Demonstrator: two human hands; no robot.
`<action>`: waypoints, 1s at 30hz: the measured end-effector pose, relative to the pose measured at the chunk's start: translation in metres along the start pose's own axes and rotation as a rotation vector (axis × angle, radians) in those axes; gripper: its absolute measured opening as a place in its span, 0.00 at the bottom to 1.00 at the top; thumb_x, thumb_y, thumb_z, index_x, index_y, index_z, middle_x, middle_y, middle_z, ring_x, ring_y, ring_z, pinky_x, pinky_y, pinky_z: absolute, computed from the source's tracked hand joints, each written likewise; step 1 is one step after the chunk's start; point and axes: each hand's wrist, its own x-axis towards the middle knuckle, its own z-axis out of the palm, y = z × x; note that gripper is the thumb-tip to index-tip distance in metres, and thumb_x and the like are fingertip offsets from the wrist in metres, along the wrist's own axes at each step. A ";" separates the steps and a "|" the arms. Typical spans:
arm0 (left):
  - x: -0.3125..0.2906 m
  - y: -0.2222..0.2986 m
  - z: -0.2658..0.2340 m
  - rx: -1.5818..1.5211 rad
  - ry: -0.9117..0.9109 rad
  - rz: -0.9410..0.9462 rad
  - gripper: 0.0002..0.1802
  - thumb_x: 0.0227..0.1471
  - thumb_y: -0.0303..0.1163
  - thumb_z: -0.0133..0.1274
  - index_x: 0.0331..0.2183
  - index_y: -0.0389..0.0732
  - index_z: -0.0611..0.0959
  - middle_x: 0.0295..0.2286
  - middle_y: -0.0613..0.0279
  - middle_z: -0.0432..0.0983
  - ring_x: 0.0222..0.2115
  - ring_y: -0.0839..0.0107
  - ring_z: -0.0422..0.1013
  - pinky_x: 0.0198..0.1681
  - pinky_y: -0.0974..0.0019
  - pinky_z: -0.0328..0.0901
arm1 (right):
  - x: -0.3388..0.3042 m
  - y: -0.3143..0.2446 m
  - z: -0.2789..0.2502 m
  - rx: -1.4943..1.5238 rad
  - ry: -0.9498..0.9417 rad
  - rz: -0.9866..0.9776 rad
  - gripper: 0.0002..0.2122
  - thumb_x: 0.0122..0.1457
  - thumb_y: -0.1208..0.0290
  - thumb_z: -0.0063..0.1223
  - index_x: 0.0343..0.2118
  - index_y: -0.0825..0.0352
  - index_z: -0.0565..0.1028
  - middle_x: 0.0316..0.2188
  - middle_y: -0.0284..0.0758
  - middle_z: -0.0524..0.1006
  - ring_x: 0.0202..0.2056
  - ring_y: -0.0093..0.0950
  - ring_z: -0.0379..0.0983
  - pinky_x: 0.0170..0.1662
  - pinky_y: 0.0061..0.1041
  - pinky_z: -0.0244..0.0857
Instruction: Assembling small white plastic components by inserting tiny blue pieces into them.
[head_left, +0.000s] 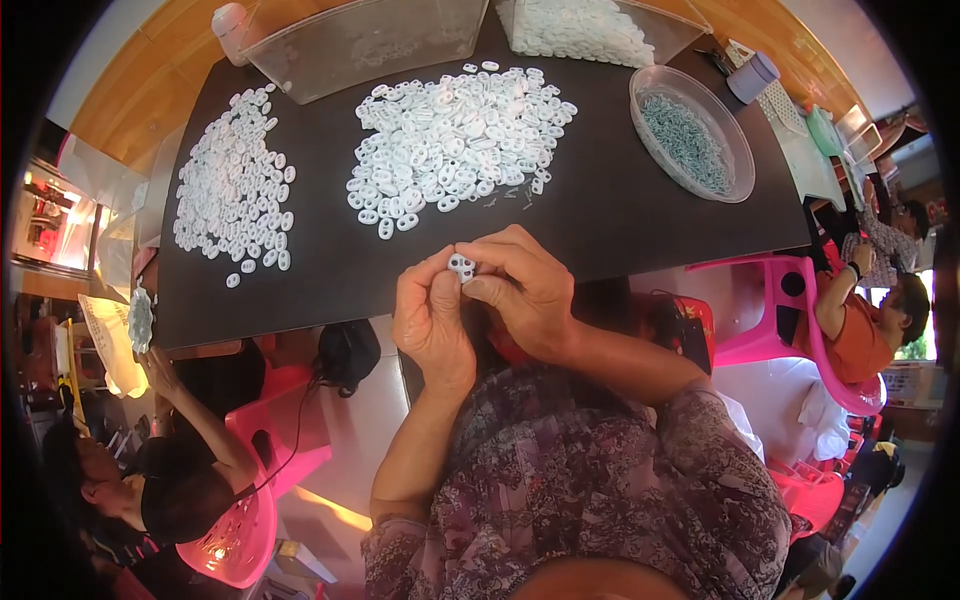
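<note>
Between my two hands, just off the table's near edge, is a small white plastic piece (461, 266) with dark round holes. My left hand (432, 310) pinches it from the left with thumb and fingers. From the other side my right hand (525, 290) grips it too, thumb below and index finger above. Whether a screw sits in it is hidden by the fingers. Ahead lies a big heap of white oval two-holed pieces (455, 135), with a few loose screws (515, 193) at its near right edge. A second, flatter pile of similar pieces (232, 190) spreads over the table's left.
A round clear tub (741, 180) of small grey-green screws stands at the right. Two clear plastic bins (370, 50) line the far edge of the dark table (330, 250), one filled with white pieces. Other people sit left and right near pink chairs (770, 310).
</note>
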 end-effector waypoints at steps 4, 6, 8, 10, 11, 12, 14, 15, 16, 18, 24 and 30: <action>-0.001 -0.007 -0.001 0.033 0.013 0.025 0.12 0.55 0.30 0.49 0.38 0.31 0.75 0.32 0.63 0.73 0.32 0.80 0.68 0.38 0.76 0.64 | -0.001 0.003 0.001 -0.079 0.021 -0.103 0.15 0.43 0.85 0.56 0.37 0.72 0.74 0.31 0.36 0.73 0.29 0.27 0.68 0.30 0.21 0.64; 0.000 -0.007 -0.002 0.058 0.021 0.051 0.12 0.55 0.30 0.49 0.38 0.32 0.75 0.32 0.63 0.72 0.32 0.80 0.67 0.38 0.75 0.64 | -0.001 0.003 0.002 -0.098 0.009 -0.117 0.15 0.44 0.85 0.56 0.39 0.72 0.74 0.32 0.37 0.73 0.28 0.25 0.68 0.30 0.20 0.63; 0.000 -0.004 0.001 0.039 0.025 0.049 0.11 0.56 0.30 0.48 0.38 0.32 0.75 0.32 0.63 0.72 0.32 0.80 0.67 0.38 0.75 0.64 | -0.002 0.002 0.003 -0.120 0.001 -0.130 0.16 0.45 0.85 0.55 0.40 0.73 0.73 0.33 0.38 0.73 0.28 0.24 0.67 0.30 0.19 0.63; -0.001 -0.003 0.002 0.022 0.031 0.048 0.11 0.56 0.30 0.48 0.38 0.32 0.75 0.32 0.63 0.72 0.32 0.80 0.67 0.37 0.75 0.64 | -0.003 0.001 0.006 -0.137 0.031 -0.141 0.15 0.45 0.84 0.56 0.40 0.73 0.73 0.32 0.39 0.73 0.28 0.25 0.67 0.29 0.19 0.63; -0.002 -0.004 0.001 0.031 0.030 0.055 0.11 0.56 0.30 0.48 0.38 0.32 0.74 0.32 0.63 0.72 0.31 0.80 0.67 0.37 0.75 0.64 | -0.003 0.002 0.005 -0.136 0.030 -0.140 0.15 0.45 0.84 0.56 0.40 0.73 0.73 0.32 0.39 0.73 0.28 0.25 0.67 0.29 0.19 0.63; -0.003 -0.004 0.001 0.039 0.030 0.063 0.11 0.56 0.30 0.47 0.38 0.32 0.74 0.32 0.63 0.72 0.31 0.80 0.67 0.37 0.76 0.64 | -0.002 0.003 0.004 -0.146 0.031 -0.173 0.15 0.45 0.84 0.56 0.39 0.73 0.73 0.32 0.39 0.73 0.28 0.26 0.67 0.29 0.20 0.63; -0.006 -0.003 0.001 0.029 0.024 0.047 0.11 0.56 0.30 0.47 0.38 0.32 0.75 0.32 0.64 0.71 0.31 0.80 0.66 0.37 0.76 0.63 | -0.001 0.006 0.003 -0.157 0.033 -0.205 0.14 0.45 0.83 0.57 0.38 0.73 0.73 0.31 0.39 0.74 0.27 0.26 0.67 0.28 0.20 0.63; -0.006 -0.003 0.001 0.018 0.018 0.031 0.10 0.57 0.29 0.46 0.38 0.32 0.75 0.32 0.64 0.70 0.31 0.80 0.66 0.36 0.76 0.63 | -0.001 0.007 0.002 -0.167 0.033 -0.234 0.13 0.45 0.82 0.57 0.37 0.73 0.73 0.31 0.39 0.74 0.27 0.28 0.67 0.28 0.21 0.63; -0.007 -0.003 0.001 0.019 0.019 0.031 0.10 0.57 0.29 0.46 0.38 0.32 0.75 0.32 0.64 0.70 0.31 0.80 0.66 0.36 0.76 0.63 | 0.000 0.008 0.002 -0.176 0.032 -0.263 0.12 0.46 0.81 0.57 0.36 0.74 0.73 0.31 0.39 0.74 0.27 0.29 0.67 0.28 0.22 0.63; -0.007 -0.001 0.001 0.026 0.014 0.071 0.10 0.57 0.29 0.46 0.38 0.33 0.75 0.31 0.65 0.69 0.30 0.80 0.65 0.35 0.77 0.63 | 0.001 0.009 0.003 -0.212 0.033 -0.315 0.12 0.46 0.80 0.57 0.36 0.74 0.73 0.30 0.40 0.74 0.26 0.30 0.68 0.28 0.23 0.63; -0.009 0.002 0.006 0.005 -0.004 0.098 0.11 0.58 0.32 0.45 0.37 0.33 0.74 0.30 0.67 0.67 0.30 0.81 0.63 0.35 0.77 0.61 | 0.000 0.011 0.004 -0.266 0.068 -0.433 0.10 0.50 0.77 0.54 0.36 0.74 0.71 0.29 0.40 0.73 0.26 0.32 0.67 0.28 0.26 0.62; -0.010 0.001 0.012 0.029 0.029 0.162 0.10 0.59 0.31 0.43 0.35 0.34 0.73 0.28 0.69 0.61 0.29 0.82 0.58 0.34 0.77 0.57 | 0.001 0.014 0.008 -0.281 0.090 -0.491 0.13 0.45 0.78 0.57 0.36 0.71 0.70 0.28 0.38 0.71 0.25 0.32 0.65 0.26 0.27 0.60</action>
